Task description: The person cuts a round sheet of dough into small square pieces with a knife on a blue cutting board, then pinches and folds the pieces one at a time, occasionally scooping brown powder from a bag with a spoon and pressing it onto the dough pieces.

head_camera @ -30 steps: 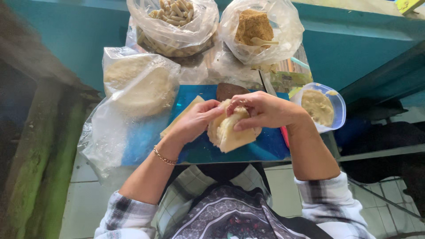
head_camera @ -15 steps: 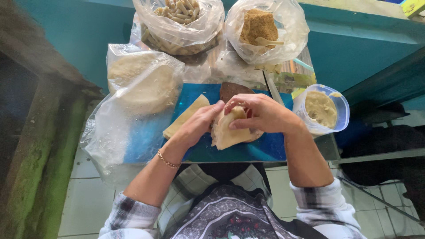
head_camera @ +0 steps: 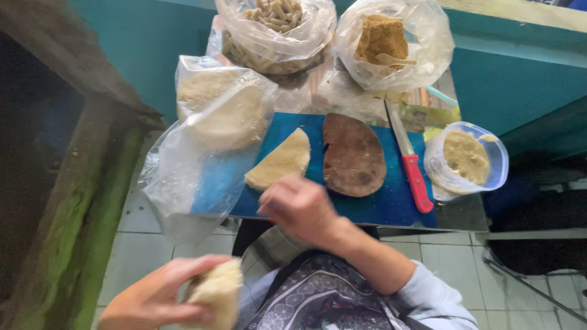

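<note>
Two hands work below the blue cutting board (head_camera: 373,211), which serves as the landmark. Farthest left, well below the board's lower left corner and off the table, the left hand (head_camera: 160,298) grasps a folded, pale filled dough parcel (head_camera: 215,292), fingers wrapped around its near side; motion blur hides the finer details of the grip. Left of the board, partly over its left edge, lies a clear plastic bag of pale flat dough rounds (head_camera: 229,113).

On the board's left part rests a half-round dough sheet (head_camera: 280,160), its straight edge slanting from lower left to upper right. The right hand (head_camera: 299,206) hovers just below that sheet at the board's near edge, holding nothing, fingers loosely curled and blurred. It is by far the nearer hand to the sheet, which lies just up and a little left of it.

At the board's middle sits a dark brown oval wooden slab (head_camera: 353,154). Right of it, a red-handled knife (head_camera: 408,160) lies with the blade pointing away. Beyond the board's right edge stands a clear plastic tub of beige filling (head_camera: 468,157). Behind the board are a bag of pale finger-shaped pieces (head_camera: 275,27) and a bag of brown crumbly filling with a spoon (head_camera: 382,40).
</note>
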